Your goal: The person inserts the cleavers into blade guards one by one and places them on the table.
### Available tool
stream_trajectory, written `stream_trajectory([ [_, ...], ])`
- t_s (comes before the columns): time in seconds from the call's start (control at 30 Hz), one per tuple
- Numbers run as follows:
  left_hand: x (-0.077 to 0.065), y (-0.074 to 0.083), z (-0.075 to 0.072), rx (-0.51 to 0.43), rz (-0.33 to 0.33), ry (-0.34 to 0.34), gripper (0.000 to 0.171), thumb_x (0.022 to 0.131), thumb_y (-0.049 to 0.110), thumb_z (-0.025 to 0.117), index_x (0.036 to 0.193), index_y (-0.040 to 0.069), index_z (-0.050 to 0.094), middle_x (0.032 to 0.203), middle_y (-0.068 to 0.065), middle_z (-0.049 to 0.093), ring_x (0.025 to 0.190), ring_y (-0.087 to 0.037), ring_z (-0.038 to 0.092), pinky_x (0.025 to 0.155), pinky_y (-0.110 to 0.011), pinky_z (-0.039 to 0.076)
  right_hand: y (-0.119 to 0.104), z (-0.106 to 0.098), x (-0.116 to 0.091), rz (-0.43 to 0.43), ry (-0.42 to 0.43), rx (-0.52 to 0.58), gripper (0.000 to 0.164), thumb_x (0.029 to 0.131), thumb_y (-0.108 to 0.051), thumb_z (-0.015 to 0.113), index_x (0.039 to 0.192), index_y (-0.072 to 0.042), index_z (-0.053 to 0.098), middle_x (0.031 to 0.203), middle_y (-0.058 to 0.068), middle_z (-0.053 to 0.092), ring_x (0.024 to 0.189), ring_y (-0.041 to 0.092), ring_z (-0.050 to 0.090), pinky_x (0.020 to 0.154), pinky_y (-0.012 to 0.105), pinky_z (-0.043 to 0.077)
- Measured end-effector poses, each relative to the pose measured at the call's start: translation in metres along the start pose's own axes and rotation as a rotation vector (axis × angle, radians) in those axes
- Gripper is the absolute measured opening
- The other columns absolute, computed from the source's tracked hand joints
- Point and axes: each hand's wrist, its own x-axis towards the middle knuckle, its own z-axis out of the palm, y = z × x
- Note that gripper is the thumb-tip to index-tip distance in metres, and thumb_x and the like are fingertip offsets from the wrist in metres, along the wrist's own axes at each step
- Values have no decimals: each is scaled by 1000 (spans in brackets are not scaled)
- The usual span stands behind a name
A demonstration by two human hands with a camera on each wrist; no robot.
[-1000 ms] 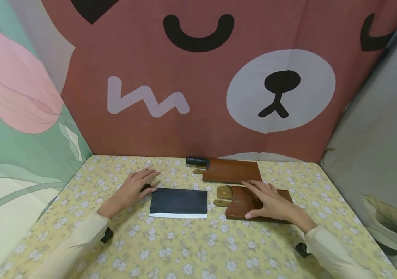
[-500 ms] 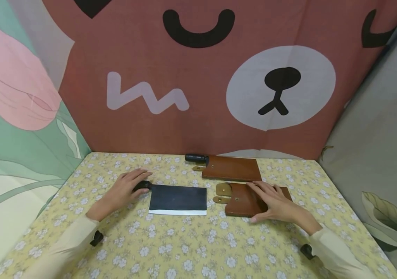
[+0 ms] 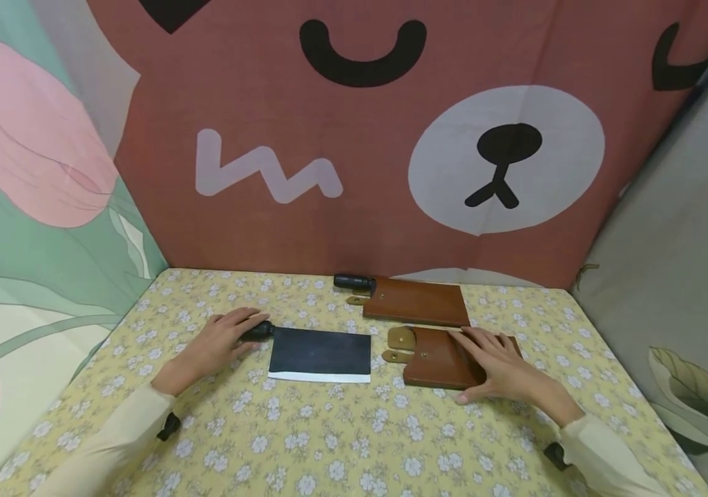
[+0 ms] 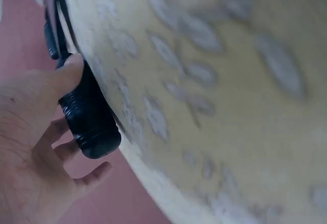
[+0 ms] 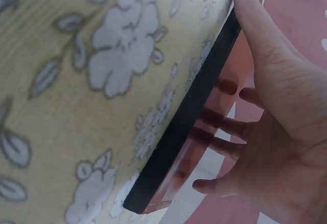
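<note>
A cleaver (image 3: 321, 353) with a dark blade and bright edge lies flat, its black handle (image 4: 92, 114) pointing left. My left hand (image 3: 217, 342) is over that handle, and the left wrist view has the thumb on one side with bent fingers on the other. To the right lies a brown leather sheath (image 3: 431, 371) with two tan straps at its left end. My right hand (image 3: 503, 366) is spread over the sheath's right part. The right wrist view shows its thumb at the sheath's dark edge (image 5: 184, 114) and the fingers loosely extended above the glossy face.
Behind lies a second brown sheath (image 3: 416, 301) with a black handle (image 3: 354, 281) sticking out on its left, close to the nearer sheath. A yellow floral cloth (image 3: 329, 442) covers the table. A bear-print curtain (image 3: 254, 235) stands along the back edge.
My left hand has drawn back to the left, from beside the blade's corner to over the cleaver's handle. My right hand has shifted slightly right along the sheath. Cleaver and sheaths stay in place.
</note>
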Motion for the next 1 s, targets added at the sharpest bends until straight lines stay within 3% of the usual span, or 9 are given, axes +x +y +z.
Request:
stream_trajectory([
  [0.2,3,1,2,147,67,45,58,92,21,82,144,7,62,137,-19,65,125,-38,64,93,-61,51,4,0,0,-10,12,16,118,77,-61,87,165,-8,29,163,33,27,147,60,26,109,81,16],
  [0.53,9,3,2,251,92,54,52,88,20,86,135,7,69,125,-14,70,108,-30,70,89,-54,55,8,-3,4,-2,-30,77,115,79,-58,87,165,-9,29,163,32,27,148,60,24,110,82,13],
  [0.8,11,5,4,105,40,30,46,88,20,85,128,5,69,114,-12,68,99,-28,70,77,-49,57,9,-2,5,14,-34,46,115,78,-64,85,164,-9,32,162,33,30,148,58,28,113,79,18],
  [1.0,18,7,4,131,7,22,49,87,23,86,128,5,68,105,-8,64,88,-23,64,71,-46,50,9,0,4,15,-12,-3,115,78,-68,83,163,-8,34,161,32,33,147,58,31,111,79,23],
])
